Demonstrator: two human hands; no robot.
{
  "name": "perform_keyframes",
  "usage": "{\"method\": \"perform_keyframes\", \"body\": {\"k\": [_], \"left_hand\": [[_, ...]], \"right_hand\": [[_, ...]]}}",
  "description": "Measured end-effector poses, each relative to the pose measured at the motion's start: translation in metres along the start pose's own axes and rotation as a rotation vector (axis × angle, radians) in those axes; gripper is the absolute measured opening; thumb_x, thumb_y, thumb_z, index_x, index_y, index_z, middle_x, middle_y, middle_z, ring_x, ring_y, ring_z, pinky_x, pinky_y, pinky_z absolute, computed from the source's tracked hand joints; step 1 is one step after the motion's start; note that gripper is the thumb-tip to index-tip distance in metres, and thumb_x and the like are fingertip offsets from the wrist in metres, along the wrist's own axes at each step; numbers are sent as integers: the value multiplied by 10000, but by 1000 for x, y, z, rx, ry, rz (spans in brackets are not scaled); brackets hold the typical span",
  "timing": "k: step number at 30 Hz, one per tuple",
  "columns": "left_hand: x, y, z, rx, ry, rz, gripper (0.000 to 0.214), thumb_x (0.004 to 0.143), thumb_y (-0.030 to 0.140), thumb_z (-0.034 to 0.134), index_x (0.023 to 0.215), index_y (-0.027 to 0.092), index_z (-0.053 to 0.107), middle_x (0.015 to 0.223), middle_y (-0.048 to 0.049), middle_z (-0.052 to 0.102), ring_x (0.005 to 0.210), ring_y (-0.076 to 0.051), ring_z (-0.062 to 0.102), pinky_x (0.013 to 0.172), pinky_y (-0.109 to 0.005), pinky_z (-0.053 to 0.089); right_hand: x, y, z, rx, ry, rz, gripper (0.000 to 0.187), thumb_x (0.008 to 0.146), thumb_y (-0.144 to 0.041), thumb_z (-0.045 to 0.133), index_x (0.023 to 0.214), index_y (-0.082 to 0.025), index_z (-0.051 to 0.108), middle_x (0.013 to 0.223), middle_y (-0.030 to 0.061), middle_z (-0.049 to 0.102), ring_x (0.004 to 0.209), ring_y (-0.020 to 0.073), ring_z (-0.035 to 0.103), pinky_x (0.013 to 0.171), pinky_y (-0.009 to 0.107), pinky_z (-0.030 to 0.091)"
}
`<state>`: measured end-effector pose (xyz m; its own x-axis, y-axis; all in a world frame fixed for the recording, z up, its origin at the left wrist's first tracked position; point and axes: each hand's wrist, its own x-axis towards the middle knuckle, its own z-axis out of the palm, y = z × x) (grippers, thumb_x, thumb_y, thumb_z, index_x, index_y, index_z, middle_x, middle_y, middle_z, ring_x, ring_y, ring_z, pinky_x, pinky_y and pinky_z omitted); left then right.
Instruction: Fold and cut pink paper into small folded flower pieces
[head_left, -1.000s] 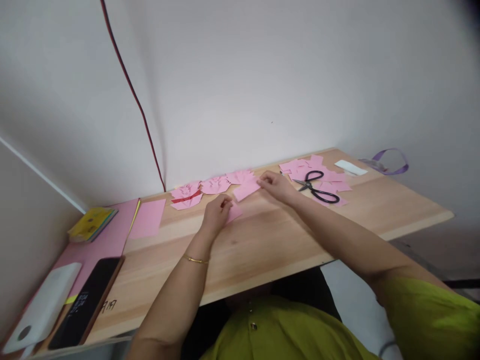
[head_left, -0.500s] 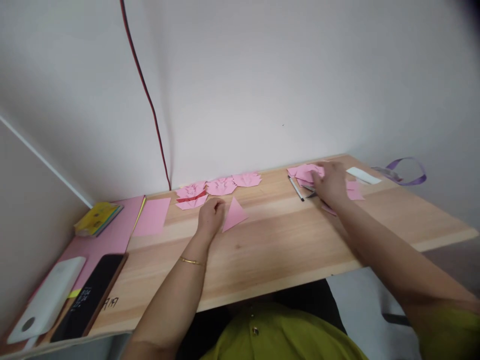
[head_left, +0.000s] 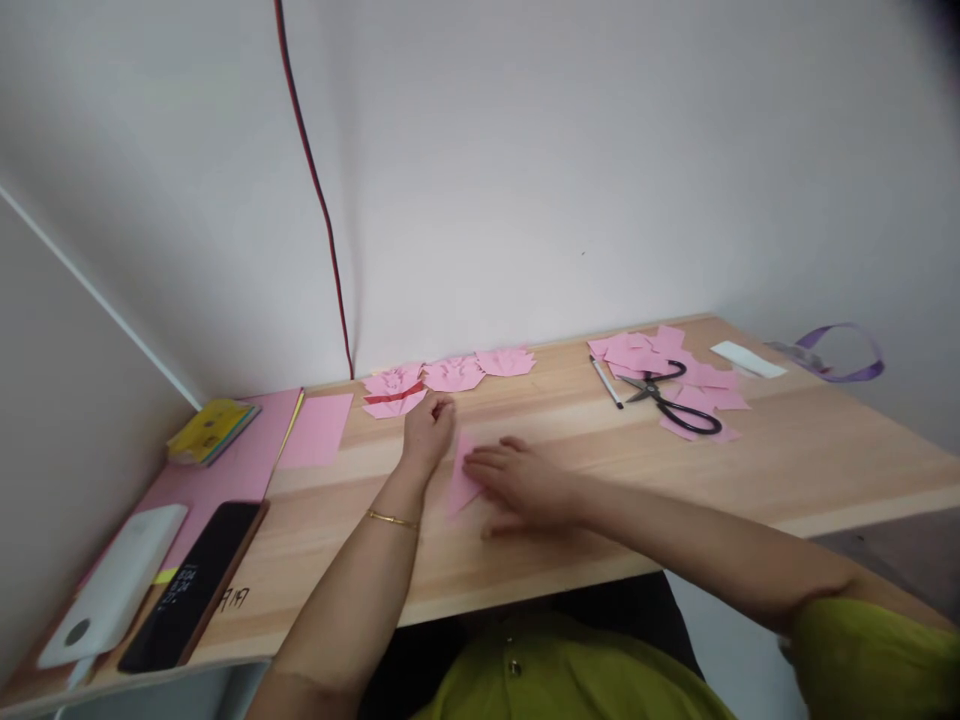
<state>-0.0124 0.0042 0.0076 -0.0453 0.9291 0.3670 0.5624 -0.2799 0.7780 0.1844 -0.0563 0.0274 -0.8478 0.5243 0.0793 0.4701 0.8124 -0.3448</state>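
Observation:
A folded triangle of pink paper (head_left: 463,484) lies on the wooden table, partly covered by my right hand (head_left: 525,485). That hand's fingers are stretched out flat over the paper's right side, thumb apart. Just left of the triangle, my left hand (head_left: 429,432) rests with its fingers curled closed; whatever they hold, if anything, is hidden. Behind it sit several folded pink paper pieces (head_left: 454,374) in a row near the wall, one with a red strip (head_left: 395,394) across it.
Black-handled scissors (head_left: 660,395) lie spread on a heap of pink paper scraps (head_left: 637,350), beside a pen (head_left: 606,382). A white strip (head_left: 748,360) is at the right. On the left are a phone (head_left: 191,590), a white power bank (head_left: 112,585), a yellow pack (head_left: 211,430) and pink sheets (head_left: 315,430).
My right hand has left the scraps and scissors and moved left onto the pink triangle. My left hand stays closed in its place. The view has shifted slightly.

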Motion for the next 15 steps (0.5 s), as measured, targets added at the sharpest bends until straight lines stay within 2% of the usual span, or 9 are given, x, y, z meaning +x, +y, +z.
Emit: {"method": "perform_keyframes", "body": {"k": [3,6,8,11,13,15], "left_hand": [[2,1,0,-4,16,-25,121,769,183,512,764,189,633,699,17,609,655,-130,534,648,-253,432],[2,0,0,-13,10,-39,118,770,202,520,772,187,637,680,20,593,630,-124,513,625,-250,417],[2,-2,0,-17,3,-37,121,774,216,525,782,186,641,682,20,590,627,-122,506,625,-249,413],[2,-4,0,-51,-4,-40,122,779,247,536,784,185,641,684,16,587,625,-119,501,621,-249,411],[2,-4,2,-135,-28,-69,128,776,279,556,785,181,637,692,9,593,624,-117,505,621,-249,417],[2,-2,3,-311,-80,-130,163,768,327,588,784,170,629,715,-5,606,632,-114,522,637,-252,432]], "right_hand": [[-13,-23,1,3,-26,-143,729,774,-556,586,1353,-136,445,1299,181,533,1242,310,408,1052,507,214],[-22,-40,0,14,-44,-187,539,791,-534,577,1194,-175,570,1053,107,638,1037,259,511,1018,470,256],[-28,-48,1,5,-64,-268,419,816,-491,565,1097,-183,608,1001,93,638,989,241,516,1008,452,270],[-35,-57,5,-15,-55,-333,249,887,-327,491,1035,-172,618,968,103,643,952,225,519,969,425,311],[-37,-60,6,82,-46,-352,214,917,-247,436,974,-189,635,902,81,659,897,196,540,929,382,346],[-35,-57,2,315,-29,-305,218,928,-260,433,949,-209,644,863,45,672,836,159,567,873,324,387]]}}
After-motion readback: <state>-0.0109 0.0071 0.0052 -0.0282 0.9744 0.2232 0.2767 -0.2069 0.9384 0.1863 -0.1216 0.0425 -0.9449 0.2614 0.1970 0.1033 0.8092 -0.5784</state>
